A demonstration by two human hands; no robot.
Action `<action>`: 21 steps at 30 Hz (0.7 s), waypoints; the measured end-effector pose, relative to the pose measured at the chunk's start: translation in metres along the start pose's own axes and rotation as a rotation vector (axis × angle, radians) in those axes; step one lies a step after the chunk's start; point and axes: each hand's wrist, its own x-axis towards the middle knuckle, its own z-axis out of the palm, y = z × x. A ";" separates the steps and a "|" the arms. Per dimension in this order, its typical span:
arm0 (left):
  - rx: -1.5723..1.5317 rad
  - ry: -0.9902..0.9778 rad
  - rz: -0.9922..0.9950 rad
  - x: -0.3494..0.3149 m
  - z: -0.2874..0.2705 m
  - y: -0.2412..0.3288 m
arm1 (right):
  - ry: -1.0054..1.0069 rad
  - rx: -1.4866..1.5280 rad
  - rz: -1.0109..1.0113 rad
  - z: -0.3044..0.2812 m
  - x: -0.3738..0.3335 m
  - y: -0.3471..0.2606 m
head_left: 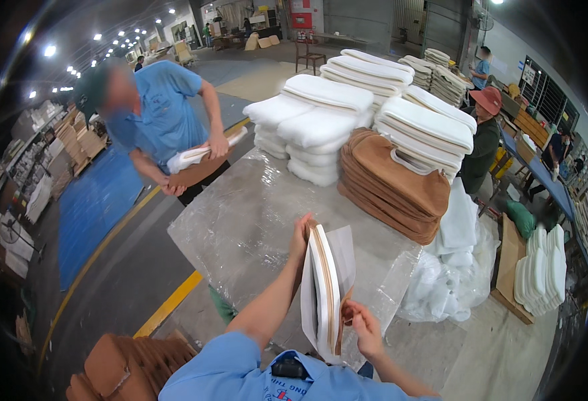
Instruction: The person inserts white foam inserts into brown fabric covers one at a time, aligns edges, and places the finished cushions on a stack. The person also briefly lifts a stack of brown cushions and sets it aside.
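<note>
Over the near part of the table I hold a layered foam cushion pad (324,284) on edge, with white and tan layers showing along its side. A pale thin sheet (342,250) flares out on its right. My left hand (300,237) is closed around the pad's far end, its fingers partly behind it. At the near right side, my right hand (363,327) pinches the edge of a brown fabric cover (338,332). How far the cover reaches around the pad is hidden.
Clear plastic film covers the table (240,200). Beyond stand stacks of white padding (320,100) and a pile of brown covers (394,180). A co-worker (153,113) at the left holds a similar pad. More brown pieces (123,367) lie lower left; a plastic bag (447,281) sits at the right.
</note>
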 end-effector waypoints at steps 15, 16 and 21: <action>0.506 0.096 0.153 -0.043 0.010 0.004 | -0.279 -0.783 -0.320 0.038 0.275 -0.037; 0.508 0.125 0.120 -0.038 0.013 0.002 | -0.299 -0.806 -0.321 0.031 0.285 -0.028; 0.625 0.265 0.125 -0.028 0.012 0.004 | -0.161 -0.645 -0.252 0.036 0.297 0.006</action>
